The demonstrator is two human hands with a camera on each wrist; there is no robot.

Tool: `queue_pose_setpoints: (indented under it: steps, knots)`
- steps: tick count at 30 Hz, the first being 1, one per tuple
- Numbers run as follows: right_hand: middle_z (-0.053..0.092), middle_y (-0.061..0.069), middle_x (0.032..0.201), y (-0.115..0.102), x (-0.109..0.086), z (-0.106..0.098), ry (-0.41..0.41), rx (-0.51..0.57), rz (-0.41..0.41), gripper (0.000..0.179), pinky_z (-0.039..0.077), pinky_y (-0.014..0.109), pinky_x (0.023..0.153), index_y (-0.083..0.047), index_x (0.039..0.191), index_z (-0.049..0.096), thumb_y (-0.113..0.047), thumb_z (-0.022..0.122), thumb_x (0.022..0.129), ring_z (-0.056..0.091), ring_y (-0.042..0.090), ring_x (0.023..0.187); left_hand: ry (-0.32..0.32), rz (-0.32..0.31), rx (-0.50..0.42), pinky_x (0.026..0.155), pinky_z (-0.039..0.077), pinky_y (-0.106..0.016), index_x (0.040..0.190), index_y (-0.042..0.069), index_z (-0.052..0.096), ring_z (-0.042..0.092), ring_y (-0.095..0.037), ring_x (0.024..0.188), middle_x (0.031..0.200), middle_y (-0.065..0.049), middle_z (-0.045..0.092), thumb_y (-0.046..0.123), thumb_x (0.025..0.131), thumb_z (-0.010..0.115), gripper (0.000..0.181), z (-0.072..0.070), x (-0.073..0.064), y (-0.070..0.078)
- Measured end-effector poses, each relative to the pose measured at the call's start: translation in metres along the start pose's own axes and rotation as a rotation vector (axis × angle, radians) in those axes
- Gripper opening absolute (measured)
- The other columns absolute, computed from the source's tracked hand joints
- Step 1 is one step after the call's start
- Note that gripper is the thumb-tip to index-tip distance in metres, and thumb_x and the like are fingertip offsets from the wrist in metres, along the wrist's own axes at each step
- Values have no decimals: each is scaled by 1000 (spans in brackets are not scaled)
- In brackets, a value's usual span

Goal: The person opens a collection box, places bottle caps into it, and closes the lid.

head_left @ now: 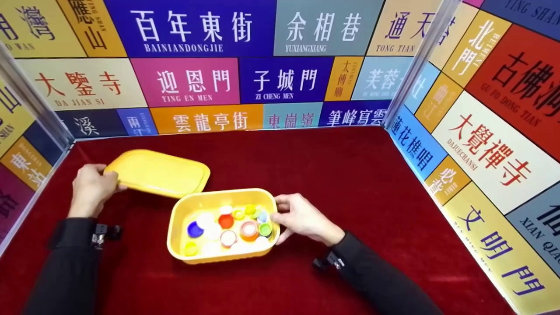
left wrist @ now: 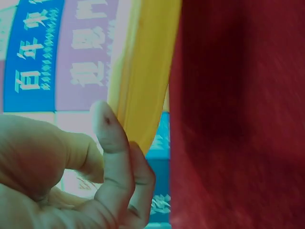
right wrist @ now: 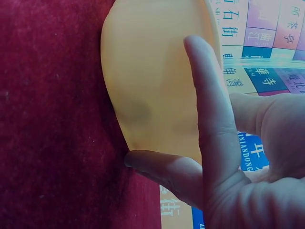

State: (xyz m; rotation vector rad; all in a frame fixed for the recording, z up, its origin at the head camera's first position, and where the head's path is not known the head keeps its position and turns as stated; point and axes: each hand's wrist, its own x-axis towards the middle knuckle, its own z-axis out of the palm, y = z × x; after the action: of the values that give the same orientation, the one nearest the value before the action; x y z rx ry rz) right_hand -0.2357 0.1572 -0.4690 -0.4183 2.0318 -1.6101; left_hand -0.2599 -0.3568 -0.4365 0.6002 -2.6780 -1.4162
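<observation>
On the left, my left hand (head_left: pixel 94 186) pinches the near-left end of a yellow lid (head_left: pixel 157 173). The left wrist view shows the fingers (left wrist: pixel 116 164) bent against the edge of the lid (left wrist: pixel 147 71), which is raised off the cloth there. My right hand (head_left: pixel 304 218) holds the right end of a yellow plastic box (head_left: pixel 210 258). From the right wrist, its fingers (right wrist: pixel 214 109) lie along the outer wall of the box (right wrist: pixel 152 71). Inside the box are several small round caps, among them a blue cap (head_left: pixel 195 229), a red cap (head_left: pixel 225 221) and a green cap (head_left: pixel 265 229).
Dark red cloth (head_left: pixel 341 170) covers the table. Printed panels with large characters enclose it at the back (head_left: pixel 192 81), left and right (head_left: pixel 485 144). The lid lies just behind and left of the box, close to its rim.
</observation>
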Motion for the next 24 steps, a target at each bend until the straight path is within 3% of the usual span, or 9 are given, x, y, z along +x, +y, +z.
queue_pose_setpoints:
  steps: [6,10,15,21,24]
  knots:
    - [77,32,142,0,1,-1,0,1,10,47,73,47,70,8,156,65,0,68,109,87,35,100,73,85,-106,73,65,-16,176,-11,35,73,14,68,161,-37,59,10,111,45,69,18,-17,30]
    - [76,31,144,-1,2,-4,-2,5,19,49,73,45,70,7,157,65,-1,70,110,87,35,103,92,146,-259,82,68,-21,179,-6,32,77,8,79,150,-26,62,3,110,44,70,36,-31,49]
    - [76,30,146,-2,1,-6,-6,9,30,50,73,45,72,6,158,65,-3,73,110,86,36,105,67,222,-402,87,70,-24,179,-3,31,77,-5,92,141,-15,60,-1,111,43,69,57,-54,68]
    - [76,29,146,-2,3,-8,-17,1,29,49,73,45,73,6,159,65,-4,72,111,86,36,108,18,301,-453,87,70,-25,177,-2,35,77,-8,91,146,-23,61,-3,113,45,65,78,-82,82]
    - [76,29,148,-3,4,-11,36,-37,3,50,74,46,81,6,161,63,-11,71,114,86,39,114,-19,334,-475,85,70,-26,176,-1,37,78,-9,90,146,-26,61,-3,115,48,62,84,-94,88]
